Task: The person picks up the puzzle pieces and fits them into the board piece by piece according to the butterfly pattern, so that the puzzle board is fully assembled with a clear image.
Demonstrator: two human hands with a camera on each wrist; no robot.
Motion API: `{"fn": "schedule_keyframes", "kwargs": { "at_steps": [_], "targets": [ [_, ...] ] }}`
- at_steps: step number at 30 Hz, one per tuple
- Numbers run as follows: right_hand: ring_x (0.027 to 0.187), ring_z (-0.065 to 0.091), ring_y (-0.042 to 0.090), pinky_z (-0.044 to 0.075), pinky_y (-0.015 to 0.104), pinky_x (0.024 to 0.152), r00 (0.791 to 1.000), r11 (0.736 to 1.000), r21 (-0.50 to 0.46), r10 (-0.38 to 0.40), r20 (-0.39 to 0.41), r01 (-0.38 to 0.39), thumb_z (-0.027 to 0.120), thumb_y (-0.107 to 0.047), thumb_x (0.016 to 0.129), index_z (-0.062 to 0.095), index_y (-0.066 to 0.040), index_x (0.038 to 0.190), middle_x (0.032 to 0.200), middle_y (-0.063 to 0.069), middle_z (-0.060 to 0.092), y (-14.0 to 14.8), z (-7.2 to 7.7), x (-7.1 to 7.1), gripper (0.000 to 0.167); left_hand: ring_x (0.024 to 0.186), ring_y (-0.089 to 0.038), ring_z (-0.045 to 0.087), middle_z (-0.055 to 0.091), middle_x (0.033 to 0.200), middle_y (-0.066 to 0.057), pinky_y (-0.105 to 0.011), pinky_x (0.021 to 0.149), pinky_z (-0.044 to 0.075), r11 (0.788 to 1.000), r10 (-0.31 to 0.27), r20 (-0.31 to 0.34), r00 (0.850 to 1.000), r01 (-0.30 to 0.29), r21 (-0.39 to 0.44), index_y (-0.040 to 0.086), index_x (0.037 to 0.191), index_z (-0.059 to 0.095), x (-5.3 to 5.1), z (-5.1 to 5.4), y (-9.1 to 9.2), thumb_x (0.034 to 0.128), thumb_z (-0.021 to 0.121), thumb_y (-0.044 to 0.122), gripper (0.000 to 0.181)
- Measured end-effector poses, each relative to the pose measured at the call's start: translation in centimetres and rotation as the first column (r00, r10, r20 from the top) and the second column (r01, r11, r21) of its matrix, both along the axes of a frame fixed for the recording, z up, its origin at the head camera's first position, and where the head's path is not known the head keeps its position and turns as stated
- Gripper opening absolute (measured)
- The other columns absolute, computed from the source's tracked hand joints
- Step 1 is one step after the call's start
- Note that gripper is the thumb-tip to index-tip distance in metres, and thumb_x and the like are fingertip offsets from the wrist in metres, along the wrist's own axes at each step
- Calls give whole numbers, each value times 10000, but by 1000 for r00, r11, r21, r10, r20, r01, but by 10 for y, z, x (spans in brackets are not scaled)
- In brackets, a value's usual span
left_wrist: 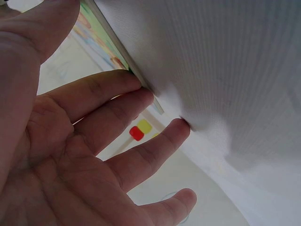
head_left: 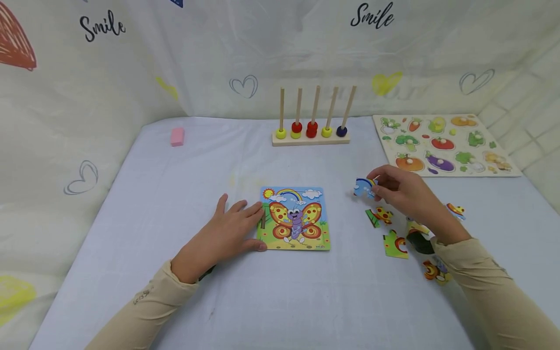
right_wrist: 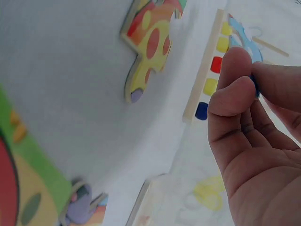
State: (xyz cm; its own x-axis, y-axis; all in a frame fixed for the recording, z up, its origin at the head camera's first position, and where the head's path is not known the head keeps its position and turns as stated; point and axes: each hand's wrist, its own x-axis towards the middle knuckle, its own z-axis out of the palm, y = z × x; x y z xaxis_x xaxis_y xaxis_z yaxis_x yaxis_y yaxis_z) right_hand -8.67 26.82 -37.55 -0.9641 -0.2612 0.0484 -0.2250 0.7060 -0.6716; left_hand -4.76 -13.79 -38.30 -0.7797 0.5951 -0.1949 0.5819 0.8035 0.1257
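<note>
A square butterfly picture board [head_left: 295,218] lies flat on the white table. The left hand [head_left: 229,236] rests at its left edge with fingers spread; in the left wrist view, fingertips of the left hand [left_wrist: 94,136] touch the board's edge [left_wrist: 127,61]. Right of the board, the right hand [head_left: 404,192] pinches a blue puzzle piece with a rainbow [head_left: 363,187] between thumb and fingers, raised off the table. The right wrist view shows the right hand [right_wrist: 258,122] gripping that blue piece [right_wrist: 254,49]. Below it lie a red and yellow piece [head_left: 384,215] and a green piece [head_left: 395,244].
More pieces lie near the right forearm, among them one [head_left: 456,211] beyond it and one [head_left: 436,271] beside the sleeve, plus a dark object [head_left: 420,242]. Behind stand a bead rack [head_left: 310,139] and a vegetable board [head_left: 446,146]. A pink block [head_left: 177,136] lies back left.
</note>
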Motion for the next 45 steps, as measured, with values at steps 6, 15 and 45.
{"fn": "schedule_keyframes", "kwargs": {
  "at_steps": [6,15,45],
  "targets": [
    [1007,692,284,522,131,794,997,1000,1,-19,69,19,697,-71,1049,669,-8,1249,1131,137,727,-9,3,-4,211,1462,-422,456,496,1634,-102,-755,1186,171,1000,0,-12,1000,-1,-9,58,1557,561,0,0,0,933,784,573,840],
    [819,734,231,576,247,748,997,996,-88,-28,70,34,694,-124,1063,702,-7,1151,958,111,764,-23,4,-8,146,1470,-421,448,493,1636,-105,-754,1190,162,1000,3,-4,1000,-3,-7,57,1560,559,0,0,1,932,785,571,842],
    [726,670,267,561,298,681,982,969,-242,87,166,-45,751,-81,1012,723,9,1076,898,126,740,-100,-13,-28,115,1478,-415,436,475,1650,-91,-753,1192,160,1000,5,11,1000,-5,-17,71,1574,548,-2,-1,1,930,777,589,857]
  ]
}}
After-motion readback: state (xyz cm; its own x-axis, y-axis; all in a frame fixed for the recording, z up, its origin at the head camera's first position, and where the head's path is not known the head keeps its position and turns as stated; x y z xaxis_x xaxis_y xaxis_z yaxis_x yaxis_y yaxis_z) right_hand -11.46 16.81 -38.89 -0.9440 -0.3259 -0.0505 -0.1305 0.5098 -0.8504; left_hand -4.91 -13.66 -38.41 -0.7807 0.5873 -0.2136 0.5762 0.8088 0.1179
